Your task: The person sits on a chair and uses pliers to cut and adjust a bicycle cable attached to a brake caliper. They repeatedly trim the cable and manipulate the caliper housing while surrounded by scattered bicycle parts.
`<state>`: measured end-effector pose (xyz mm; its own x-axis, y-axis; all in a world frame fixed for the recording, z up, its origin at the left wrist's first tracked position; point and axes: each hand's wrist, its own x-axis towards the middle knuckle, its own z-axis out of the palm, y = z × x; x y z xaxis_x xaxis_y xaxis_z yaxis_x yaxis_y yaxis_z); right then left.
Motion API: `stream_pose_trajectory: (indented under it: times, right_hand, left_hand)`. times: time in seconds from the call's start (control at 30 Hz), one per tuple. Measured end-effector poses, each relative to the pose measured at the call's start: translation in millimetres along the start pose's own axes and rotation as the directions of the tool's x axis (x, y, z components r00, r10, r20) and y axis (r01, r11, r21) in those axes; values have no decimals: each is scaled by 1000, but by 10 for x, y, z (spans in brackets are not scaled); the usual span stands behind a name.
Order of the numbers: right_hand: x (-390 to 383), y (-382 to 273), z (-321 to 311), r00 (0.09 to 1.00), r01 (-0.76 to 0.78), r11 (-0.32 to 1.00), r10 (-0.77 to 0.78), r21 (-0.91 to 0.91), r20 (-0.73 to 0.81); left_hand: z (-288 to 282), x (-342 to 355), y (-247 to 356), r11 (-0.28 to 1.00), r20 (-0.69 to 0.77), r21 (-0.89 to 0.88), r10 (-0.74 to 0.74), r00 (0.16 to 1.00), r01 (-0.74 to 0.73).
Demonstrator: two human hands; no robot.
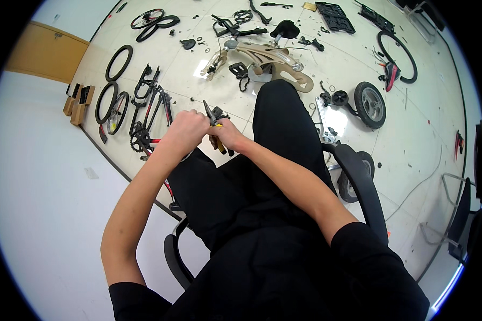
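I sit with both hands together above my knees. My right hand (228,133) is closed round pliers (219,143) with yellow and black handles; their pointed metal jaws stick up between the hands. My left hand (189,129) is curled into a fist right beside the pliers, and what it grips is hidden behind its fingers. A small dark part (218,112) shows next to the jaws; I cannot tell which hand bears it. Just left of my hands, a black and red bicycle frame (151,107) lies on the floor.
Ahead lie a beige frame (268,53), a pedal (238,69) and a black saddle (285,29). Loose tyres (106,102) line the left wall. A small wheel (370,105) is at right, with an open tool case (334,17) farther off. Chair armrests (353,176) flank me.
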<state>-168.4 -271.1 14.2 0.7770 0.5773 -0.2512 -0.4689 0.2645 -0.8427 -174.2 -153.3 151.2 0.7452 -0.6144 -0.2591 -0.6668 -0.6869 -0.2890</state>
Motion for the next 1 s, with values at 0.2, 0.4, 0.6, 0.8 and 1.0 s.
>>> stream_pose_trajectory:
  times: [0.2, 0.4, 0.6, 0.8, 1.0]
  right_hand:
    - [-101, -253, -4, 998, -16, 1000, 15, 3, 53]
    - [206, -606, -208, 927, -137, 968, 201, -211, 317]
    - [825, -710, -210, 870, -212, 945, 299, -248, 393]
    - [1475, -887, -154, 831, -352, 899, 428, -262, 354]
    - [2006, -555, -269, 760, -517, 839, 542, -172, 358]
  left_hand:
    - [-137, 30, -145, 872, 92, -420, -235, 968, 251]
    - [-62, 18, -680, 47, 492, -861, -177, 853, 506]
    - [617, 18, -1153, -496, 431, -809, -133, 893, 316]
    - [1402, 131, -1465, -765, 309, -639, -158, 938, 82]
    - [1969, 344, -1679, -779, 304, -625, -198, 932, 38]
